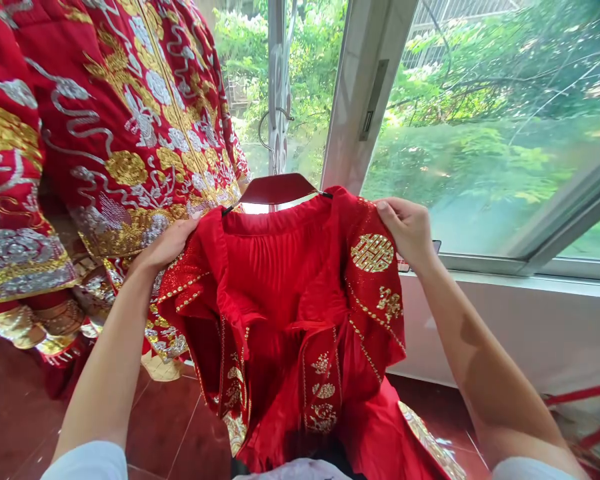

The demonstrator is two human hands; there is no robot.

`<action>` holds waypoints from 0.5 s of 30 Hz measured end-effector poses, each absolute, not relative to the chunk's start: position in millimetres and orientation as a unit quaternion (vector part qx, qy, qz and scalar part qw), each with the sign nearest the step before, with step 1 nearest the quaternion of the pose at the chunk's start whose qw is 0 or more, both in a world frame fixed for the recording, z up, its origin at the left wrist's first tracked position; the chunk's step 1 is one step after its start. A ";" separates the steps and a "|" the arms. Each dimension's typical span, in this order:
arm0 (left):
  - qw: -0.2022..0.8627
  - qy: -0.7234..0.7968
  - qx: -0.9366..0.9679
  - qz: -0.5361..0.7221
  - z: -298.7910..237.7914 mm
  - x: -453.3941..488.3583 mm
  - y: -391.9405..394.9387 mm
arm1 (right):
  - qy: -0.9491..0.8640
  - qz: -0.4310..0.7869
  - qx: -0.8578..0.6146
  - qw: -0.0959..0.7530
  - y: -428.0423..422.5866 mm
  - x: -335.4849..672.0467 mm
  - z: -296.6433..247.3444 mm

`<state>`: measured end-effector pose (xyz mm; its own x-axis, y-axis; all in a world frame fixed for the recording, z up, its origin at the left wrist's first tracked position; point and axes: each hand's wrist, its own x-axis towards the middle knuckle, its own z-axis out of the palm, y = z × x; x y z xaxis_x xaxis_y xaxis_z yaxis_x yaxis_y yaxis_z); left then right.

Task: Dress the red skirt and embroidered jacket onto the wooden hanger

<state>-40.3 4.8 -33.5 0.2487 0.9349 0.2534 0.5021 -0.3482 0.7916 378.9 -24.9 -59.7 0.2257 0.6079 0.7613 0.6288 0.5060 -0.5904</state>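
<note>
A red dress [280, 280] with gold embroidery and beaded edging hangs on a dark red hanger [275, 189] in front of me. Its neckline faces me and shows pleated red lining. My left hand [176, 241] grips the dress by the shoulder on the left. On the other side, my right hand [405, 223] holds the opposite shoulder, just above a round gold emblem. Both sets of fingers are closed on the cloth, partly hidden behind it. The hanger's wire hook rises toward the window, and I cannot tell whether it rests on anything.
A heavily embroidered red and gold jacket [145, 120] hangs close by on the left. Sliding windows [480, 167] with a metal frame stand ahead, above a white sill [510, 283]. A phone-like object [404, 265] is partly hidden behind my right wrist. Dark red tiles [165, 427] cover the floor.
</note>
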 end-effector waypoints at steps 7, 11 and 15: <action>0.313 0.487 0.711 0.399 -34.8 -36.2 0.5 | -0.563 -0.174 -0.602 0.539 -65.4 351.3 -104.3; 0.310 0.483 0.706 0.416 -32.9 -33.0 -2.2 | -0.606 0.068 -0.558 0.563 -64.1 357.4 -110.1; 0.277 0.506 0.699 0.422 -30.2 -32.9 2.1 | -0.561 0.209 -0.543 0.589 -75.2 384.4 -75.1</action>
